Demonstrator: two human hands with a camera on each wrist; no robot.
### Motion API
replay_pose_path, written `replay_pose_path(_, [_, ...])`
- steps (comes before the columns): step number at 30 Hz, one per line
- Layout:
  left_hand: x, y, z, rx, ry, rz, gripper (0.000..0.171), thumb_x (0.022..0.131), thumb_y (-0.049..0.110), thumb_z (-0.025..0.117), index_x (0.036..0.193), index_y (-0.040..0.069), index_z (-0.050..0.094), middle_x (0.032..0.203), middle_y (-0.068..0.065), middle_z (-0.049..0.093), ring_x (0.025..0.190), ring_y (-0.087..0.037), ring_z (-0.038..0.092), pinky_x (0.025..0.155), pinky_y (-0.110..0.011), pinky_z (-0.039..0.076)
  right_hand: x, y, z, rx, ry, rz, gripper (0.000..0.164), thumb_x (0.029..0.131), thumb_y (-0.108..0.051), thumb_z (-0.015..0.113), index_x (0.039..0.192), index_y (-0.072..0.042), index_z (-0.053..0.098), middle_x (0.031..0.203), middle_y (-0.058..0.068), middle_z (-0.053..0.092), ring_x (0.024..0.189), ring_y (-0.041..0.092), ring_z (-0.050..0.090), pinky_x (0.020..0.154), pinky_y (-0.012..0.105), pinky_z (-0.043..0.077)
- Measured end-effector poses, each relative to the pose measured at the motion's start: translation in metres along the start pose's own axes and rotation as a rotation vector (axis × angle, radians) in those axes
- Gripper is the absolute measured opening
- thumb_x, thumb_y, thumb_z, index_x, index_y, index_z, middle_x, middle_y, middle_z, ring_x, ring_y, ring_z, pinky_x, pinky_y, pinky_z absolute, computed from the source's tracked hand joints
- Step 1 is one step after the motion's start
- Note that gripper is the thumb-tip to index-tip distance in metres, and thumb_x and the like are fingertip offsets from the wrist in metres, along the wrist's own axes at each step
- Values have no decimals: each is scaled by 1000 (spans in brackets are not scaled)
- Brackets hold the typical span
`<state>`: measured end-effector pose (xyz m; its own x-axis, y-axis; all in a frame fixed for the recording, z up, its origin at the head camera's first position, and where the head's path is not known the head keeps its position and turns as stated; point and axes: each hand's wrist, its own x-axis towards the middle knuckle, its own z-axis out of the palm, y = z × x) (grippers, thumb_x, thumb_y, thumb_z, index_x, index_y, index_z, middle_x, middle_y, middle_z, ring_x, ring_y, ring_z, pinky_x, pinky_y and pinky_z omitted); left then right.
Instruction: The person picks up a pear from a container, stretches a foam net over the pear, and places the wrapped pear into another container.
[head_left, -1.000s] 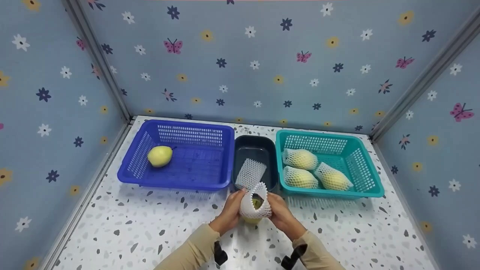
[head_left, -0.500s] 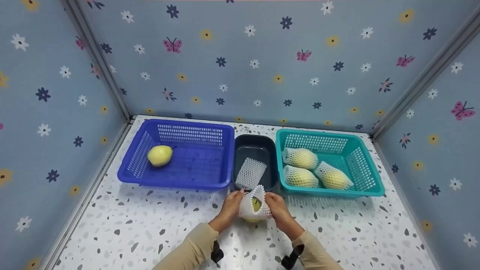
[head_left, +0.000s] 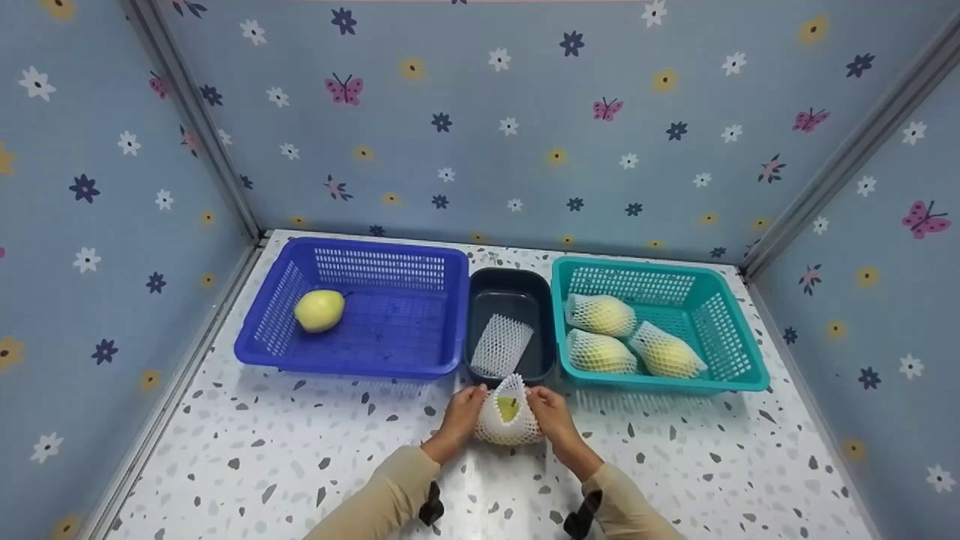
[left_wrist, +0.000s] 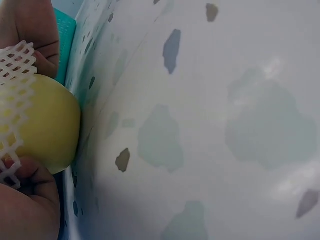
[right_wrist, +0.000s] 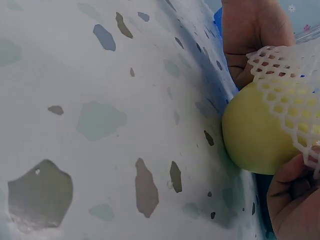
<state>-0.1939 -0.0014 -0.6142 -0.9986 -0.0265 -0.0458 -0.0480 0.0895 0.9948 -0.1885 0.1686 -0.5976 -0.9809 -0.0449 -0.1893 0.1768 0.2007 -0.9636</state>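
A yellow pear (head_left: 508,407) stands on the speckled table, its stem showing through the slit-like opening of a white foam net sleeve (head_left: 495,433). My left hand (head_left: 456,421) pinches the sleeve's edge on the left side. On the opposite side, my right hand (head_left: 556,420) pinches it between thumb and fingers. Both wrist views show the lower part of the pear (left_wrist: 55,122) bare below the net (right_wrist: 280,100). Just beyond the hands, a flat foam net (head_left: 502,345) lies in a dark tray (head_left: 512,279).
A blue basket (head_left: 352,367) at left holds one bare pear (head_left: 320,310). The teal basket (head_left: 720,384) at right holds three net-wrapped pears (head_left: 666,351). Flowered panels (head_left: 495,97) enclose the table (head_left: 315,450) at the back and both sides.
The foam net has come further down over the pear, covering more of its sides in the head view. Both hands have shifted slightly, still gripping the net. The baskets' contents are unchanged.
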Motion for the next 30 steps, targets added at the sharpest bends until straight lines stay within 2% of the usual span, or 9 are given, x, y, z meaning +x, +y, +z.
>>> replay_pose_path(5, [2,-2,4,20,20,22,32,91,15,45,64,-1,49,57,4,39,57,-11,38,55,-26,34,3,7,0,-10,31,-54,24,91,-19,45,85,1,56,69,0,55,61,10,52,55,26,43])
replay_pose_path(11, [3,-6,8,151,43,50,29,91,14,44,65,3,47,59,3,37,59,-13,38,56,-27,35,7,16,2,-49,63,-58,18,91,-12,42,83,0,54,67,0,54,60,9,51,54,25,42])
replay_pose_path(15, [5,-8,8,194,34,74,28,91,15,44,66,4,47,60,1,38,60,-15,39,56,-29,36,8,19,3,-87,66,-92,18,91,-9,42,85,3,54,70,2,55,63,9,52,57,26,43])
replay_pose_path(19, [7,-11,7,242,14,121,27,91,15,45,67,4,47,61,0,41,60,-14,39,56,-28,36,9,18,4,-144,79,-105,20,92,-11,41,85,2,55,73,5,57,65,11,52,58,27,44])
replay_pose_path(23, [7,-11,5,334,-2,194,27,92,14,44,67,5,46,60,1,40,57,-14,39,53,-27,35,9,16,5,-256,95,-116,20,93,-11,40,84,-1,55,75,5,57,67,13,51,60,28,43])
replay_pose_path(27, [5,-9,2,403,-22,232,27,92,14,42,68,3,46,59,-6,45,57,-24,46,52,-34,37,9,15,6,-365,90,-141,20,93,-10,40,83,-1,55,77,6,56,71,15,51,63,30,43])
replay_pose_path(30, [8,-20,2,392,-30,275,28,94,18,39,71,2,47,61,-11,45,59,-29,47,54,-40,37,7,15,6,-368,69,-115,21,93,-10,38,88,-1,56,83,8,57,77,17,52,67,33,43])
